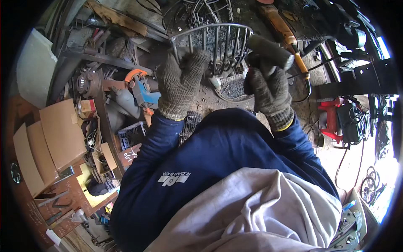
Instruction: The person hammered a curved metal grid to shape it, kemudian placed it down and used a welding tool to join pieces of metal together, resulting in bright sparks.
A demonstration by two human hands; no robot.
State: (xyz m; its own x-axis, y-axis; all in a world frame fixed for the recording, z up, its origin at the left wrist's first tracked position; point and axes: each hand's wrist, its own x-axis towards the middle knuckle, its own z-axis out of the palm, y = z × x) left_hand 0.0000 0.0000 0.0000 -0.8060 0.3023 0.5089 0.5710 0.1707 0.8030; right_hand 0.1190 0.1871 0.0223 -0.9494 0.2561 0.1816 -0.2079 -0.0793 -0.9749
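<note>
My left hand (pixel 180 80), in a grey-brown knitted work glove, is closed around the left side of a metal rod frame (pixel 210 27). The frame has a curved top bar with several upright rods below it. My right hand (pixel 270 92), gloved the same way, is closed on what looks like a hammer (pixel 270 51) with a thick, dark cylindrical head. Its handle is mostly hidden by the glove. The hammer head is held just right of the frame's right end. Below the frame, between my hands, sits a basket (pixel 237 77) of small dark metal pieces.
An orange power tool (pixel 281 27) lies beyond my right hand. A blue and orange tool (pixel 145 90) lies left of my left hand. Open cardboard boxes (pixel 58 138) stand at the left, and a red stool (pixel 331 119) at the right. Loose metal rods (pixel 201 10) lie at the far side.
</note>
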